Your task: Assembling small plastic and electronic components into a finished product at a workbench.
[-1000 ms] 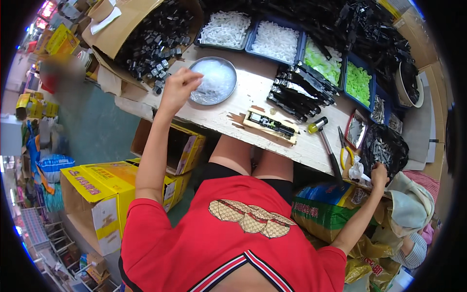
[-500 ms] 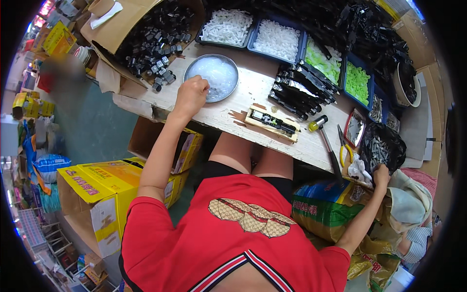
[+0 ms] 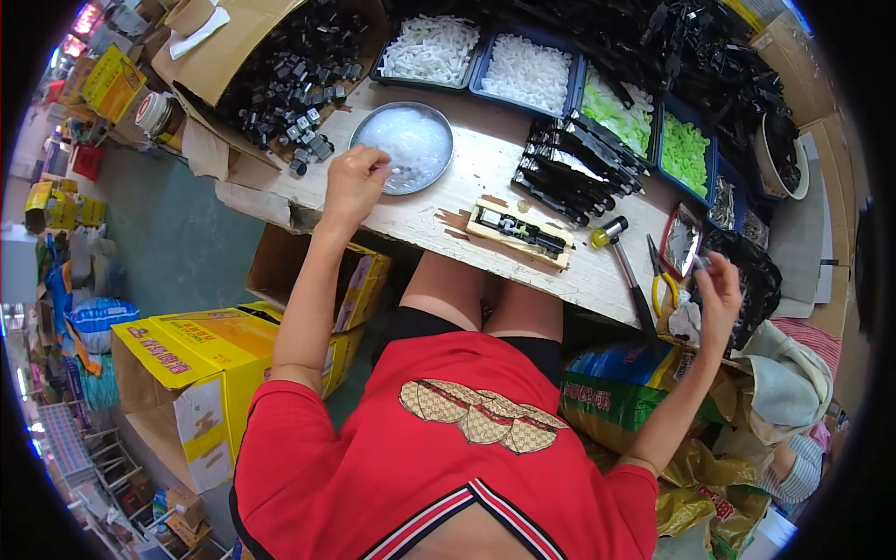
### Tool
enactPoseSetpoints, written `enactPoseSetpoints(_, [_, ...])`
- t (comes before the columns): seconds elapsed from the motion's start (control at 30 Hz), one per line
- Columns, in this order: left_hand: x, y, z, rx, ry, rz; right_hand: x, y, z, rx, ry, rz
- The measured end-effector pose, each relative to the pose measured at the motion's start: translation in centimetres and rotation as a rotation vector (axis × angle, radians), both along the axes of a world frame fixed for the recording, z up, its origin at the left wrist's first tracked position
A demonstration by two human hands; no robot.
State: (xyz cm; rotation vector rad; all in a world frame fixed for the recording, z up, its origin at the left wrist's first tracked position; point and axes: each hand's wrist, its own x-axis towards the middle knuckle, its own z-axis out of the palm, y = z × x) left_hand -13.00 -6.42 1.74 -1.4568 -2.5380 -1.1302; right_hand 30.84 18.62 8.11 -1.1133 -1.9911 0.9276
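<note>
Sitting pinched between thumb and fingertips of the right hand (image 3: 721, 291), a small greyish part (image 3: 701, 263) is held up at the right, above the near edge of the bench (image 3: 485, 177). That grip is narrow, closed on the part. It blurs here, but looks light and stiff, easy to drop if slick; its sides seem the best place for a fingertip hold. Just right of the hand lies a black plastic bag (image 3: 763, 280), likely soft and slippery. Left of it are pliers (image 3: 665, 291) and a hammer (image 3: 629, 271), probably head-heavy and best held by the handle. Farther left, a wooden holder (image 3: 485, 233) cradles a black mechanism (image 3: 525, 235), seemingly rigid. At the far left, the left hand (image 3: 357, 189) curls at a round metal dish (image 3: 449, 121); whether its grip holds anything, I cannot tell.
</note>
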Motion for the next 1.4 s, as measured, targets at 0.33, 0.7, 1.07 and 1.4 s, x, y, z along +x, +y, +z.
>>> enactPoseSetpoints(0.33, [7.1, 2.0, 3.0, 0.495, -1.292, -0.293, -14.3, -8.6, -2.4, -0.523, 0.449, 0.426])
enactPoseSetpoints(0.7, [13.5, 6.4, 4.0, 0.565, -1.573, -0.427, -17.3, -12.6, -3.7, -0.903, 0.558, 0.538])
enactPoseSetpoints(1.07, [11.0, 6.2, 1.3, 0.731, -1.393, -0.293, -16.1, -12.8, -6.4, -0.100, 0.177, 0.478])
enactPoseSetpoints(1.4, [9.9, 3.0, 0.2, 0.729, -1.410, -0.253, -15.2, -17.4, -9.6, 0.385, -0.230, 0.803])
